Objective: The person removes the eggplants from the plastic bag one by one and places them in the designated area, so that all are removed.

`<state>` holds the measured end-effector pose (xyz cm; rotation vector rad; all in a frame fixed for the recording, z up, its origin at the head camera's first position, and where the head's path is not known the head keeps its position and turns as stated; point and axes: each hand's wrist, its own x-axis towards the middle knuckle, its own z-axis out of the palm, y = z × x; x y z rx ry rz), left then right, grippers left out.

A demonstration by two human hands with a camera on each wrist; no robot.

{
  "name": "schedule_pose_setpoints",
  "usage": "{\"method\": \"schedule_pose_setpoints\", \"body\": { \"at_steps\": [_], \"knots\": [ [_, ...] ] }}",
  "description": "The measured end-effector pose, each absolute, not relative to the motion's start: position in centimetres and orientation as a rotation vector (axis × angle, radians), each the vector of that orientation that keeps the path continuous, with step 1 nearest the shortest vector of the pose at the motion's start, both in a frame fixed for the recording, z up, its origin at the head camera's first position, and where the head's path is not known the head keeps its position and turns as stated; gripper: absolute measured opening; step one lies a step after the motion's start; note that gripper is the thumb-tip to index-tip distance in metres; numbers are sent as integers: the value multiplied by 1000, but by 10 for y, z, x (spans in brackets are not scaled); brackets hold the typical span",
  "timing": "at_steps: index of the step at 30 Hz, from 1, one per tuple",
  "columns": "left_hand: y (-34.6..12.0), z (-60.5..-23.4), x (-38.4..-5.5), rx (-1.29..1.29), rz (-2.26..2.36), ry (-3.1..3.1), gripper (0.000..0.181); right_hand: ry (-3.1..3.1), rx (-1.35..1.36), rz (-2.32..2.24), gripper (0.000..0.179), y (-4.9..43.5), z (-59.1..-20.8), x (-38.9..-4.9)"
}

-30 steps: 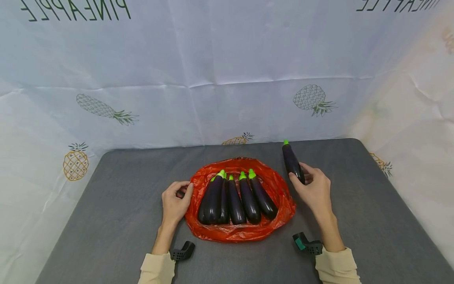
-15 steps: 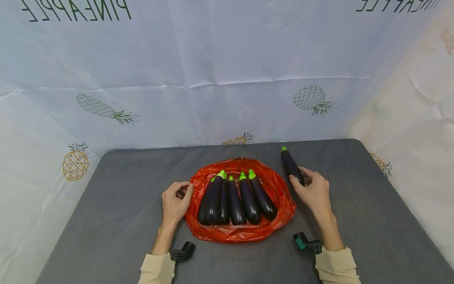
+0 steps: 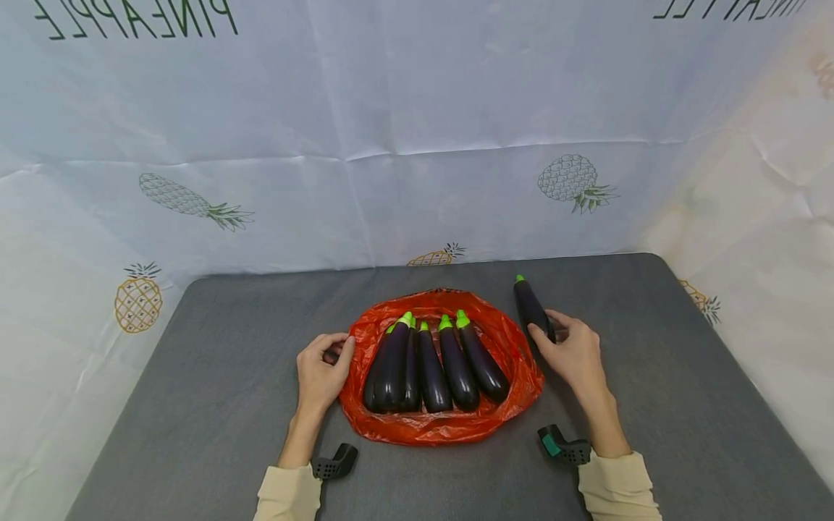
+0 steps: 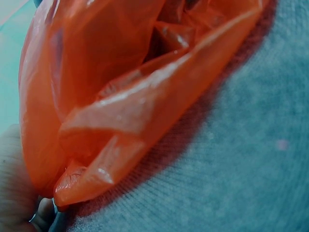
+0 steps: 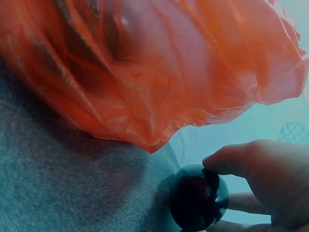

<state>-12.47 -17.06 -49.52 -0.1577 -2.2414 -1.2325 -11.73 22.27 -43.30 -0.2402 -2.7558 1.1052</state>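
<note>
1. The right hand (image 3: 576, 354) grips an eggplant (image 3: 531, 305) near its blunt end, thumb on one side and fingers on the other.
2. That eggplant lies just beyond the right rim of the red plastic bag (image 3: 443, 433), over the grey tabletop (image 3: 228, 376); whether it touches the surface is unclear.
3. Its long axis slants slightly left, green stem pointing away from the person, blunt end toward the palm.
4. The left hand (image 3: 323, 370) pinches the bag's left rim.
5. Inside the bag, more eggplants (image 3: 433, 373) sit side by side, stems also facing away, converging slightly.
</note>
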Motion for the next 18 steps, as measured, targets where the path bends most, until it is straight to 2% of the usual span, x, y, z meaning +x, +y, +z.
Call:
{"method": "schedule_pose_setpoints", "body": {
  "at_steps": [18],
  "knots": [
    [-170, -495, -125, -165, -1215, -2241, 7, -2824, -175, 1096, 58, 224, -430, -117]
  ]
}}
